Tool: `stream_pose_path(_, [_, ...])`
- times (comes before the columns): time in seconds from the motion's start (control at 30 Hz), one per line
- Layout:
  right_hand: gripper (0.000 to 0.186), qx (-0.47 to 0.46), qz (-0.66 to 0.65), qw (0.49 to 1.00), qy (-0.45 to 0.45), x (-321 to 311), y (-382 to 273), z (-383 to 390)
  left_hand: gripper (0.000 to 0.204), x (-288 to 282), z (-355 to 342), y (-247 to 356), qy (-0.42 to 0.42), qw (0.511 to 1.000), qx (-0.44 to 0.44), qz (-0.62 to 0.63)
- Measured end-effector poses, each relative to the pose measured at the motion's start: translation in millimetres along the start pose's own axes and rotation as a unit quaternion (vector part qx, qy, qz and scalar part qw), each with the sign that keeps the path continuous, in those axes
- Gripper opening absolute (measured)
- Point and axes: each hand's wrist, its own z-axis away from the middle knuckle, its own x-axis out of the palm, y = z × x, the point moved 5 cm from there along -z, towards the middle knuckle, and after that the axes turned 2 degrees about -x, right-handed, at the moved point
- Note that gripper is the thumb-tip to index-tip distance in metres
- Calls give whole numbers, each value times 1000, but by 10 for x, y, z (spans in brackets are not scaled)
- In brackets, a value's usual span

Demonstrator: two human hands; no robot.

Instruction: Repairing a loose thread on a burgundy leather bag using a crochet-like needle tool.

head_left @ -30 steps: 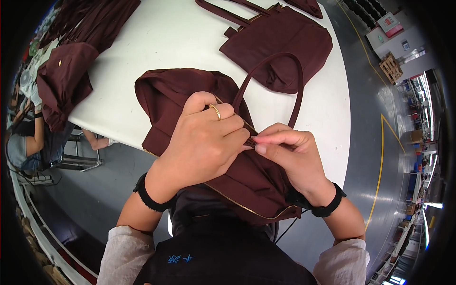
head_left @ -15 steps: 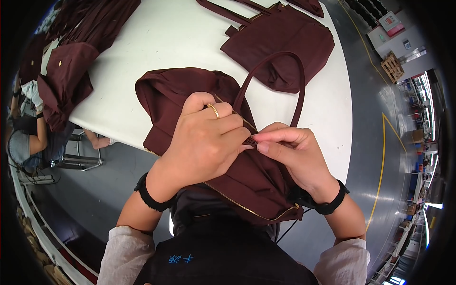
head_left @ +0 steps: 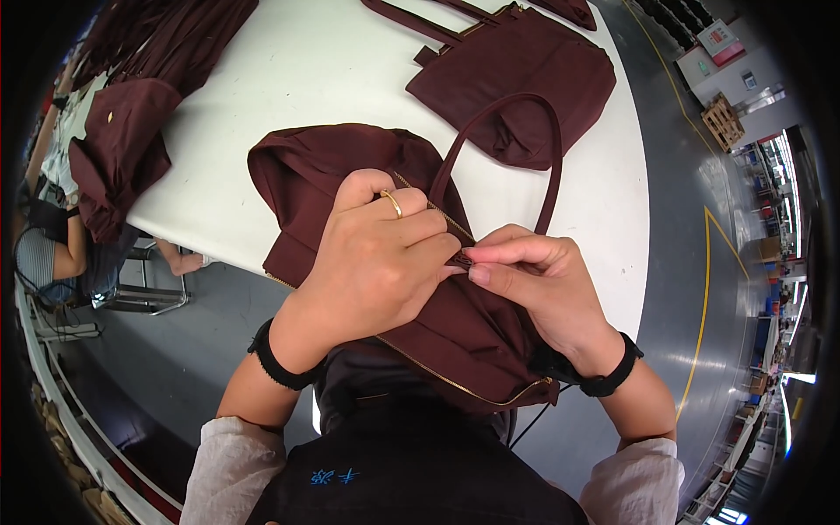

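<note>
A dark maroon bag with gold zippers lies partly on the white table's near edge and partly over my lap. My left hand, a ring on one finger, is closed on the bag's fabric near the upper zipper. Close against it, my right hand pinches the bag beside that zipper with thumb and forefinger. What lies exactly between the fingertips is too small to make out. The bag's looped handle stands up beyond my right hand. A second zipper runs along the near side.
Another maroon bag with handles lies at the far right of the white table. More maroon pieces are heaped at the left. A co-worker's arm and a metal stool are beyond the left edge. A pallet stands far right.
My two hands keep their hold on the bag, with only a tiny shift of the right thumb. The co-worker at the left has moved slightly.
</note>
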Motion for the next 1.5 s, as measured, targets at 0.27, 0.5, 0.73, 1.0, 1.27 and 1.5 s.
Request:
stream_pose_path(0.27, [15,-29,41,999,5,-4,-23,-2,25,6,0,-10,9,1000,9,1])
stream_pose_path(0.5, [13,-56,113,992,16,15,-74,-8,24,12,11,-11,15,1000,11,-1])
stream_pose_path(0.73, [10,-48,119,991,27,27,-102,-32,24,28,19,-11,7,1000,21,-21])
stream_pose_path(1.0, [11,-19,227,974,12,19,-159,-55,24,78,27,17,-6,998,28,-49])
stream_pose_path(1.27, [7,-87,145,984,56,-194,-334,177,23,109,14,-18,-5,1000,17,-22])
stream_pose_path(1.5, [7,24,268,913,-308,-172,-188,1140,22,59,-84,-45,-7,1000,16,-20])
